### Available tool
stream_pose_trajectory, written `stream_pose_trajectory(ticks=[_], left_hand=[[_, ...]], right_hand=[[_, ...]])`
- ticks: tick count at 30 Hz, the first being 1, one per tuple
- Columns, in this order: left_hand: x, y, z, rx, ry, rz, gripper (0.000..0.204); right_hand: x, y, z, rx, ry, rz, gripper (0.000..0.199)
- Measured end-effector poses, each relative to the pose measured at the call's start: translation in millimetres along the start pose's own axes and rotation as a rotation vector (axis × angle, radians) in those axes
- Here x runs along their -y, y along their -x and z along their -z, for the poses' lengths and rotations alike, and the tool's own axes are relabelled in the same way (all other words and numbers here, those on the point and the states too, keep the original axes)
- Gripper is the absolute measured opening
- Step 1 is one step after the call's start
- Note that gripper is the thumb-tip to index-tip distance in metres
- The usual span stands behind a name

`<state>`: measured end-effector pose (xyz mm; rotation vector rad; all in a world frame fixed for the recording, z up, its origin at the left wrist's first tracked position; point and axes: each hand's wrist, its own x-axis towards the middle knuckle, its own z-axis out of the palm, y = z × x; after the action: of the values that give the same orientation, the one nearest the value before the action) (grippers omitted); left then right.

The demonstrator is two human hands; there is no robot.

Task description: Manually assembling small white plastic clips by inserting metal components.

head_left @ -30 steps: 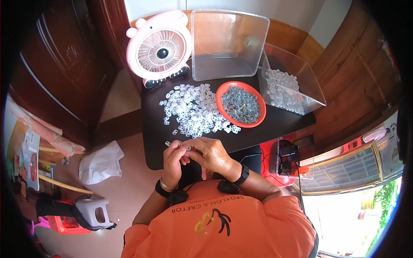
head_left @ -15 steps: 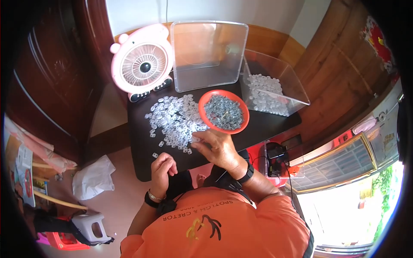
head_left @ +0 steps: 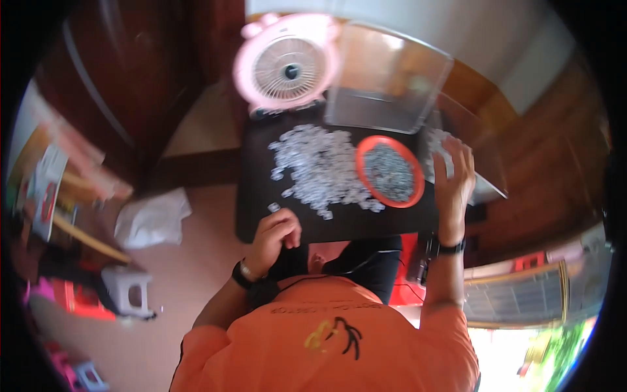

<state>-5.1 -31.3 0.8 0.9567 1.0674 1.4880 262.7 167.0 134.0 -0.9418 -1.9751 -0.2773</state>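
Note:
My left hand (head_left: pixel 277 232) rests curled at the front edge of the dark table (head_left: pixel 261 209), just below a pile of small clear-white pieces (head_left: pixel 320 166); nothing shows in it. My right hand (head_left: pixel 454 173) stretches out with its fingers extended over the clear box (head_left: pixel 486 170) at the right, which holds white pieces. Between my hands stands a red bowl (head_left: pixel 388 171) filled with small grey pieces. The picture is blurred, so whether a small piece lies under my right fingers stays unclear.
A pink table fan (head_left: pixel 287 65) and a clear upright plastic box (head_left: pixel 385 81) stand at the back of the table. On the floor at the left lie a white bag (head_left: pixel 153 219), a small white stool (head_left: pixel 127 291) and clutter.
My hands, together at the table's front a second ago, have parted. The right hand has swung past the red bowl to the clear box; the left stayed near the edge. My head turned.

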Motion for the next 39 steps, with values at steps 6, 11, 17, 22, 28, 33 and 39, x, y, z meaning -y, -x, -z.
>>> stream_pose_trajectory(ticks=[6, 11, 17, 22, 28, 33, 39], left_hand=[[-13.2, 56.2, 59.9, -0.248, 0.206, -0.048, 0.024], [-0.1, 133.0, 150.0, -0.752, 0.072, -0.074, 0.025], [116.2, 224.4, 236.2, -1.248, 0.081, 0.262, 0.026], [208.8, 252.3, 242.6, -1.221, 0.175, 0.526, 0.023], [165.6, 205.4, 224.3, -1.089, 0.018, 0.487, 0.019], [34.1, 141.7, 193.8, -0.916, -0.061, 0.068, 0.015], [-127.9, 117.8, 109.2, -0.063, -0.186, -0.560, 0.012]], right_hand=[[103.2, 74.3, -48.6, 0.374, -0.441, 0.160, 0.020], [150.9, 86.8, -70.1, 0.560, -0.579, 0.265, 0.021], [180.8, 98.8, -90.0, 0.725, -0.550, 0.268, 0.030], [180.5, 104.5, -102.1, 0.679, -0.477, 0.324, 0.025], [182.8, 107.7, -103.6, 0.622, -0.444, 0.255, 0.022], [182.6, 108.6, -104.1, 0.569, -0.429, 0.187, 0.023], [180.1, 109.0, -103.4, 0.538, -0.405, 0.204, 0.023]])
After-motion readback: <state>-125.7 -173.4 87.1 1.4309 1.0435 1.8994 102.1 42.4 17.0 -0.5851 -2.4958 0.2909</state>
